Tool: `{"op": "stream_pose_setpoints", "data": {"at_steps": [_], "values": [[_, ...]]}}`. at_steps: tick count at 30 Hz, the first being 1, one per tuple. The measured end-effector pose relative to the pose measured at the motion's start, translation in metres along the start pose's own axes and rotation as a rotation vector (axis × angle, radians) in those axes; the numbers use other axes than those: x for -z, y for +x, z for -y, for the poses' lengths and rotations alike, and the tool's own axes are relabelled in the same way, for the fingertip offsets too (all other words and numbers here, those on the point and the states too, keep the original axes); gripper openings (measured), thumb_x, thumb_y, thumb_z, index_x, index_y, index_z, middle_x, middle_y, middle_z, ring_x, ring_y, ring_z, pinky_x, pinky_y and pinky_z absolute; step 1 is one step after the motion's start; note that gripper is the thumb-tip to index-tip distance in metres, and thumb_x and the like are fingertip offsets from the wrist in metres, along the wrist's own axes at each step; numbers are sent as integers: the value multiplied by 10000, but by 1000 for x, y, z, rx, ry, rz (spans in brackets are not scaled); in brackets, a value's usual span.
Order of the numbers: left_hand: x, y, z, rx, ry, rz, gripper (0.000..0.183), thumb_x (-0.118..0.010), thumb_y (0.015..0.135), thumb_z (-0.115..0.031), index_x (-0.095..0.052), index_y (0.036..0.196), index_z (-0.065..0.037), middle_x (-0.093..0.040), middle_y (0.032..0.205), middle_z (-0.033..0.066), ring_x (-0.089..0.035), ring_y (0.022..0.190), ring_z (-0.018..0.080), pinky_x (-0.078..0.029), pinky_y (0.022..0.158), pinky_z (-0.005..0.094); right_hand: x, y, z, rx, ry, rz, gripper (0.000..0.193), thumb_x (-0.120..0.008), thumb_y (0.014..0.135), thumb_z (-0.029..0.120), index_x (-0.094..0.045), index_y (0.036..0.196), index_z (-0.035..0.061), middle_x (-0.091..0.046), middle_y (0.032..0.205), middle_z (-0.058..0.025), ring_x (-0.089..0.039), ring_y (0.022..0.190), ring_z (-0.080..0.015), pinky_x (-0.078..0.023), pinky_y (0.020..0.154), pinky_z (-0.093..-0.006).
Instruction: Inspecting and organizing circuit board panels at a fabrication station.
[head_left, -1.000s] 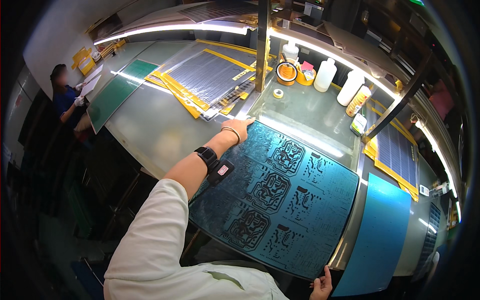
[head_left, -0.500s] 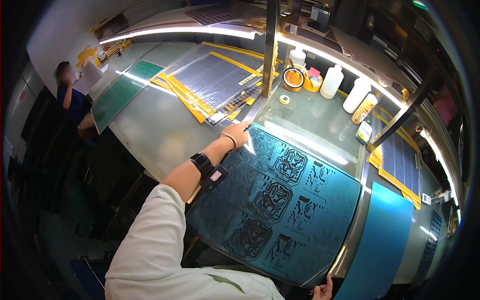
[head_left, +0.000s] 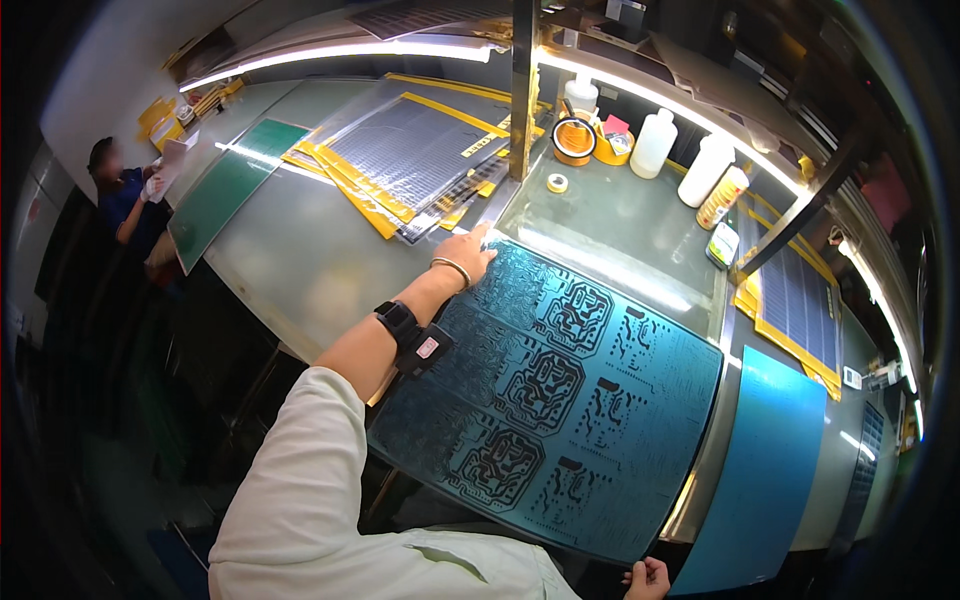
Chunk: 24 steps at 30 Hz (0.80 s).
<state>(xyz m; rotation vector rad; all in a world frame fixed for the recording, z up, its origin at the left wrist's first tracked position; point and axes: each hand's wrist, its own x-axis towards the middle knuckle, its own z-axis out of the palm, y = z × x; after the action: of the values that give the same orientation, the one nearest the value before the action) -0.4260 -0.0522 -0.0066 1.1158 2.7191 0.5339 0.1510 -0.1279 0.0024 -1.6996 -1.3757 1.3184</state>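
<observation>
A large blue-green circuit board panel [head_left: 640, 450] with black trace patterns lies in front of me, slanted across the bench edge. My left hand [head_left: 465, 254], wearing a bangle and a dark wrist strap, reaches to its far left corner and pinches it. At the near right corner, my right hand [head_left: 647, 578] has its fingers curled together on the panel's edge; most of that hand's arm is out of view. Glossy light shows on the panel, and its left part looks darker and streaky.
A plain blue sheet [head_left: 760, 470] lies right of the panel. Yellow-taped film sheets [head_left: 400, 160] and a green board [head_left: 235, 185] lie at the left. White bottles [head_left: 654, 145], tape rolls and a spray can [head_left: 722, 197] stand at the back. A post [head_left: 522, 95] rises beyond my left hand. A co-worker [head_left: 125, 195] holds paper.
The view has shifted slightly, moving the bench things left and up. The panel looks brighter, and its near right corner sits closer to my right hand. The co-worker's raised hand has come down.
</observation>
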Motion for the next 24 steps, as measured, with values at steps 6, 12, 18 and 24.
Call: {"op": "stream_pose_setpoints", "data": {"at_steps": [6, 12, 18, 24], "values": [[3, -2, 0, 2, -19, 19, 522, -666, 773, -374, -511, 1179, -83, -625, 1057, 168, -596, 987, 326, -472, 833, 388, -3, -9, 6, 46, -129, -69, 106, -622, 840, 57, -598, 924, -5, -595, 749, -43, -560, 610, -107, -454, 539, -219], [9, -8, 21, -30, -194, 52, 380, -724, 719, -338, -626, 931, -38, -653, 847, 86, -631, 774, 198, -486, 701, 310, -11, -8, 3, 199, -248, -85, 69, -618, 837, 46, -576, 875, 8, -577, 727, -44, -558, 610, -117, -464, 551, -234], [36, -28, 21, -106, -808, 625, 508, -600, 855, -193, -430, 1320, -82, -665, 958, 84, -658, 765, 146, -508, 611, 258, -10, 1, -22, 191, -189, -162, 58, -537, 884, 82, -539, 900, 27, -480, 722, 13, -444, 586, -53, -357, 498, -180], [67, -75, -4, -233, -845, 417, 335, -499, 876, -67, -548, 1207, -84, -679, 936, 104, -664, 652, 156, -483, 507, 237, 5, 25, -39, 153, -86, -84, 47, -531, 888, 87, -540, 916, 51, -482, 708, 17, -449, 584, -50, -359, 498, -172]]}}
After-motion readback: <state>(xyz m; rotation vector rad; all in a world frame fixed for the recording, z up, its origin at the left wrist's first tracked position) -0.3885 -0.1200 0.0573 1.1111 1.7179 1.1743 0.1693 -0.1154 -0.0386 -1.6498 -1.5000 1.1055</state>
